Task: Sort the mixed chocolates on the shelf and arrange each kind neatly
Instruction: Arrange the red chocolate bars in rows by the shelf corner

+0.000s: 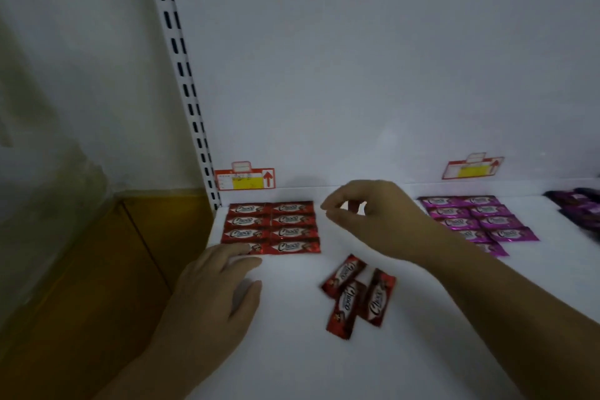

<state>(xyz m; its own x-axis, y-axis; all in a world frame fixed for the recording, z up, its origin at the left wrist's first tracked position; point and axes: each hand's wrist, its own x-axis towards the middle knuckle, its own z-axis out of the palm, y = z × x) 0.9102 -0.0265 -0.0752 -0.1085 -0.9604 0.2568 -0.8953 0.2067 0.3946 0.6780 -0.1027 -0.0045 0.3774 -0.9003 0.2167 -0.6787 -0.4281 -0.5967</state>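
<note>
Red chocolates, sorted (271,227): two columns of four, flat, far left of the shelf (292,364)
Red chocolates, loose (355,294): three, overlapping, near centre
Your left hand (211,289): fingers straight and close together, tips resting on the near-left bar (256,248) of the sorted block
Your right hand (373,214): above the shelf right of that block, fingers loosely curled, thumb and forefinger nearly meeting, pinching nothing visible
Magenta chocolates (477,217): rows, far right
Dark purple chocolates (581,204): right edge
Price tags (245,179): back panel
</note>
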